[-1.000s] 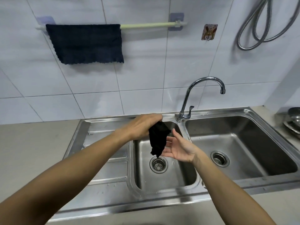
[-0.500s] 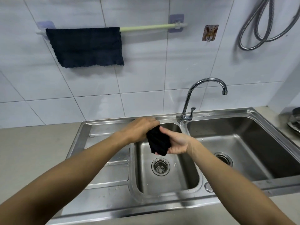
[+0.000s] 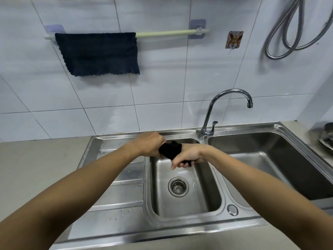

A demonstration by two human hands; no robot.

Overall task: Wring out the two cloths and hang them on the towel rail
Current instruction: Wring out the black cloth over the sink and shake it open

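Note:
A bunched black cloth is held between both hands above the left sink basin. My left hand grips its upper left end. My right hand is curled round its lower right end, and a bit of cloth pokes out below the fingers. A dark blue cloth hangs spread over the left part of the pale green towel rail on the tiled wall. The right part of the rail is bare.
A chrome tap stands between the left basin and the right basin, spout over the right one. A ribbed drainboard lies left of the basins. A wall hook and a coiled metal hose hang at the upper right. Metal dishes sit far right.
My right hand has gone from open under the hanging cloth to gripping its lower end. The cloth is now bunched tight between both hands, and the view has tilted down a little.

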